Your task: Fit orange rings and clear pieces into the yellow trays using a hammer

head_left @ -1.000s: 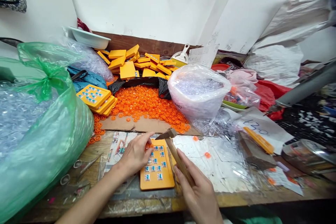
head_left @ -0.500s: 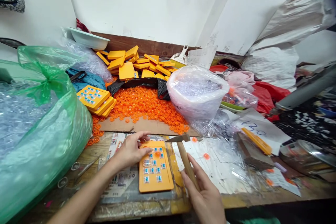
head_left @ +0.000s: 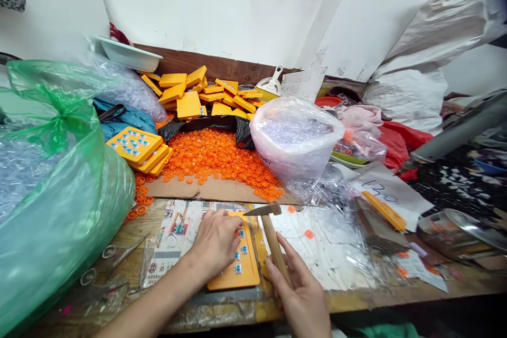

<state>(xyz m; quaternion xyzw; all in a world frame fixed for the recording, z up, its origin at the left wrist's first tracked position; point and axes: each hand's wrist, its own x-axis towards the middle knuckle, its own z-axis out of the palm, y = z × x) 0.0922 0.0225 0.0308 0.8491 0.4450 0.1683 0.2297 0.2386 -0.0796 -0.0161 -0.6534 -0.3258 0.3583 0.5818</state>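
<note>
My left hand lies over a yellow plastic panel on the work table. Its fingers curl inward against the panel's upper middle, and what they pinch is hidden behind the hand. Several small blue-centred squares show along the panel's right side, with a bit of orange by the fingertips. Wrapped around the wooden handle of a small hammer is my right hand, just right of the panel. The hammer's metal head is raised near the panel's top right corner, its pointed end towards my left hand.
Orange rings are heaped behind a cardboard strip. More yellow panels stand in a stack and a pile. A green bag bulges at left; a white bag of clear pieces and a dark block stand right.
My left hand has moved right and down over the panel, covering the clear piece and orange ring seen there before. My right hand still holds the hammer in nearly the same place.
</note>
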